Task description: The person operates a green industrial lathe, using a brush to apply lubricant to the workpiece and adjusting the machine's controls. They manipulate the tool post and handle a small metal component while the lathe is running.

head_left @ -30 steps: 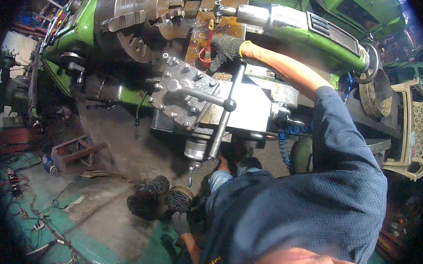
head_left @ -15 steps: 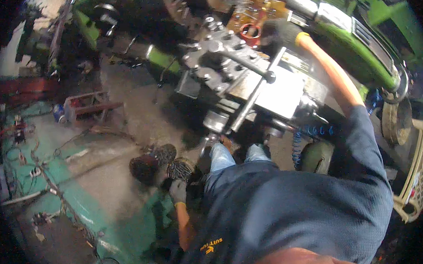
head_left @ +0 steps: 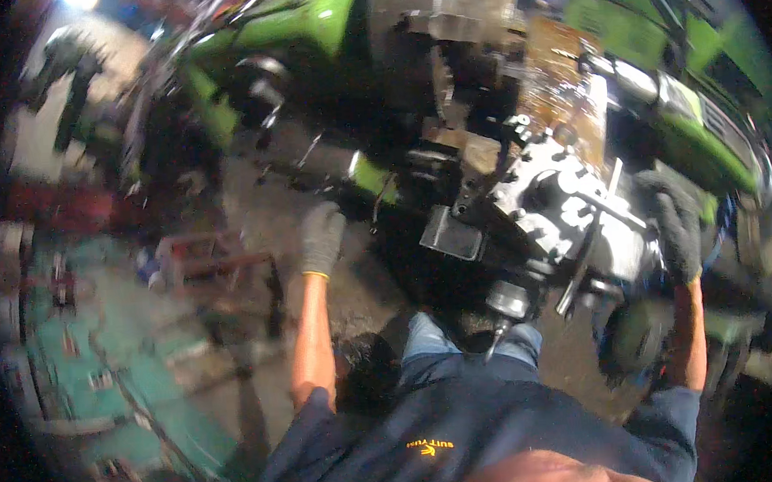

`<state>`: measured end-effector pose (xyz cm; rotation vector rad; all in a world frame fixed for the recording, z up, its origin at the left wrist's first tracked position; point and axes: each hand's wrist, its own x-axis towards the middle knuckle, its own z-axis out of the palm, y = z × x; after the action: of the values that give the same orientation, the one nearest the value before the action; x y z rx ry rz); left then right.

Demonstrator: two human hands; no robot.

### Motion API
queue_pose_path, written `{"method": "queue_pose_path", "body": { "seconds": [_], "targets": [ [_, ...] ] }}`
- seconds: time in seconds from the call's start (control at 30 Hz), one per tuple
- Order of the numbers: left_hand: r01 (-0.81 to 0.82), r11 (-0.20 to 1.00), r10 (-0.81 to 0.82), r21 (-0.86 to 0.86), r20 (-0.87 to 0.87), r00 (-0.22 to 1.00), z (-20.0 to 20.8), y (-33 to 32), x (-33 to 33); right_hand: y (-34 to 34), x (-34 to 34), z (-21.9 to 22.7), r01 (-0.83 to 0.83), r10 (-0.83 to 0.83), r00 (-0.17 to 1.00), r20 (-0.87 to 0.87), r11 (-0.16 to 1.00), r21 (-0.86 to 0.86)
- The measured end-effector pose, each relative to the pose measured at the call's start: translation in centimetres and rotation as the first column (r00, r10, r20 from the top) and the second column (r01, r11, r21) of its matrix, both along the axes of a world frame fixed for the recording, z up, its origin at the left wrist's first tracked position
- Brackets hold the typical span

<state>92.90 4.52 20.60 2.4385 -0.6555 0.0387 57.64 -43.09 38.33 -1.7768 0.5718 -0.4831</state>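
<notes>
My left hand (head_left: 322, 240), in a grey glove with a yellow cuff, is raised in front of the green lathe (head_left: 303, 38), left of the carriage. Motion smears its fingers and I make out nothing in it. My right hand (head_left: 672, 223), gloved the same way, is beside the right end of the metal tool post (head_left: 538, 192), which is studded with bolts. Whether it touches the metal there cannot be told. A long bar handle (head_left: 592, 250) crosses the tool post. The lathe's big round chuck (head_left: 399, 19) is at the top.
Below the carriage projects a round metal handwheel hub (head_left: 507, 300), close to my legs. A reddish metal frame (head_left: 210, 256) stands on the floor at left. Cables (head_left: 140, 406) lie across green flooring. A dark rounded object (head_left: 635, 336) is at lower right.
My left hand has left the round containers of metal bits on the floor and risen toward the lathe. My right hand has come back from the far side of the carriage. The view has swung left.
</notes>
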Motion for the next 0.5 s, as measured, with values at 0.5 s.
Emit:
{"method": "queue_pose_path", "body": {
  "seconds": [0.5],
  "targets": [
    [0.487, 0.856, -0.492, -0.173, 0.019, 0.870, 6.8, -13.9, -0.2, -2.0, -3.4, 1.5, 0.232, -0.264, 0.956, -0.127, 0.947, -0.221]
  ]
}}
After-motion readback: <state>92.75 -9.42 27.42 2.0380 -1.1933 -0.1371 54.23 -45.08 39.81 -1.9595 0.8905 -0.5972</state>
